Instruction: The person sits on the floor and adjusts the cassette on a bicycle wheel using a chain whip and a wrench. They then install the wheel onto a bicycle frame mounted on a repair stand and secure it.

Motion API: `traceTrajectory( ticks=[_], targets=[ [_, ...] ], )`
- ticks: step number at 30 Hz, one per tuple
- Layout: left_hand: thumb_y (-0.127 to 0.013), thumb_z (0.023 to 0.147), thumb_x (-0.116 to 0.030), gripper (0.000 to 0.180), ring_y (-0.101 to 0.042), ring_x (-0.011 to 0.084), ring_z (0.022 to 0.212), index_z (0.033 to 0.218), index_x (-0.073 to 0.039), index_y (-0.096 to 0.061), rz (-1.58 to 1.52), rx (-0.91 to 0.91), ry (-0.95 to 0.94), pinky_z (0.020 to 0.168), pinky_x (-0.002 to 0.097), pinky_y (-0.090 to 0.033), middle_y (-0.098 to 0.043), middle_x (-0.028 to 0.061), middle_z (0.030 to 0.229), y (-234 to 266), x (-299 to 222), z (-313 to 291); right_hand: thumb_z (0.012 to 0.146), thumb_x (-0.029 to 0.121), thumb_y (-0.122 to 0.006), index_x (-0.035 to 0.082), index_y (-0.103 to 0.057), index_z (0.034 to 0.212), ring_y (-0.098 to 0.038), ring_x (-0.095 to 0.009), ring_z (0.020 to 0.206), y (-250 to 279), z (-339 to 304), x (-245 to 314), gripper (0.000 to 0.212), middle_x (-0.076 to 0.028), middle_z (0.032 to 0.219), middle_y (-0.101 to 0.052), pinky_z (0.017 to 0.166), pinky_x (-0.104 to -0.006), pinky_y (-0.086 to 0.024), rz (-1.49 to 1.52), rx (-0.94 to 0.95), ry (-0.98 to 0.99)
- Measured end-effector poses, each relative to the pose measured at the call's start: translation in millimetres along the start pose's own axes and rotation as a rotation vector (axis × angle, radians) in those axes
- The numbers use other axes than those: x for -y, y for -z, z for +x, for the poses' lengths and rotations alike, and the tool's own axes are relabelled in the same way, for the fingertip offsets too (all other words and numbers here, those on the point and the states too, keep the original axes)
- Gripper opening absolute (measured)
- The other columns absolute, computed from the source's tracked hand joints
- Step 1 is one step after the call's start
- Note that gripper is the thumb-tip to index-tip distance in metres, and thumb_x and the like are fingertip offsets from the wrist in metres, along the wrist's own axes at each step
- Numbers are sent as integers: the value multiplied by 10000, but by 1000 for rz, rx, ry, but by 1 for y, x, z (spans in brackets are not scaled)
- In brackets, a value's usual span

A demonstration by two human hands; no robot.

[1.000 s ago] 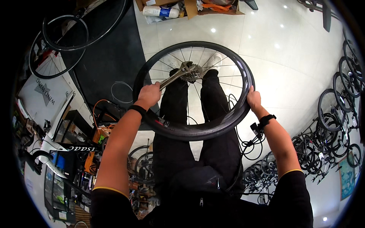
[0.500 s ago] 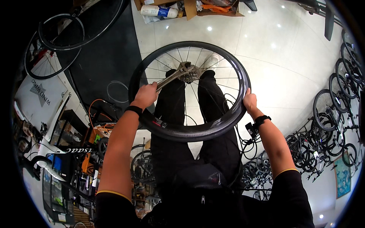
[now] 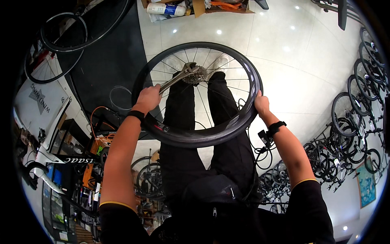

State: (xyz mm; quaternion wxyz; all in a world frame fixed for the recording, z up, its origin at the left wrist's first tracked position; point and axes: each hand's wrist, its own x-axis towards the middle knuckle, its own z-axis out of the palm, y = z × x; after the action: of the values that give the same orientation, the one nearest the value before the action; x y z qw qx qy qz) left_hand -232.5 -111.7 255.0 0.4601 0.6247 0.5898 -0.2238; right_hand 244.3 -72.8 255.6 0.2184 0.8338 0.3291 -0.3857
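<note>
A black bicycle wheel (image 3: 199, 140) with a deep rim and thin spokes is held in front of my legs. At its hub sits a metal cassette (image 3: 199, 75) of toothed sprockets. My left hand (image 3: 148, 98) is closed round the handle of a large adjustable wrench (image 3: 175, 81), beside the wheel's left side. The wrench's jaw end lies at the middle of the cassette; what exactly it grips is too small to tell. On the right side, my right hand (image 3: 262, 104) is closed on the tyre and rim, thumb on top.
A black mat (image 3: 109, 53) covers the floor at left, with loose wheels (image 3: 63, 30) at its far end. Far ahead stands a cardboard box (image 3: 199, 8) beside a white bottle (image 3: 165, 9). Several bicycles (image 3: 345, 116) line the right. A white bicycle frame (image 3: 50, 156) is at left.
The whole view has shifted a little, so the wheel, wrench and surroundings appear slightly further left. Both hands keep their holds.
</note>
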Motion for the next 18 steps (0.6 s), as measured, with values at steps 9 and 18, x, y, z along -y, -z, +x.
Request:
traceTrajectory(
  ticks=[9, 18],
  targets=[
    [-598, 886, -228, 250, -622, 386, 908, 1025, -31, -529, -11, 57, 71, 781, 475, -503, -642, 178, 950, -4, 6, -2, 985, 454, -437, -139, -573, 830, -580, -237, 505, 14, -23, 3, 627, -163, 645, -573, 426, -358, -465, 272, 176, -21],
    [-623, 885, -256, 247, -622, 373, 951, 967, -28, -579, 1, -12, 164, 801, 459, -517, -627, 175, 999, -6, -9, 23, 976, 486, -439, -145, -564, 898, -628, -271, 542, 24, -60, -32, 648, -169, 742, -620, 463, -357, -546, 376, 295, -179]
  ],
)
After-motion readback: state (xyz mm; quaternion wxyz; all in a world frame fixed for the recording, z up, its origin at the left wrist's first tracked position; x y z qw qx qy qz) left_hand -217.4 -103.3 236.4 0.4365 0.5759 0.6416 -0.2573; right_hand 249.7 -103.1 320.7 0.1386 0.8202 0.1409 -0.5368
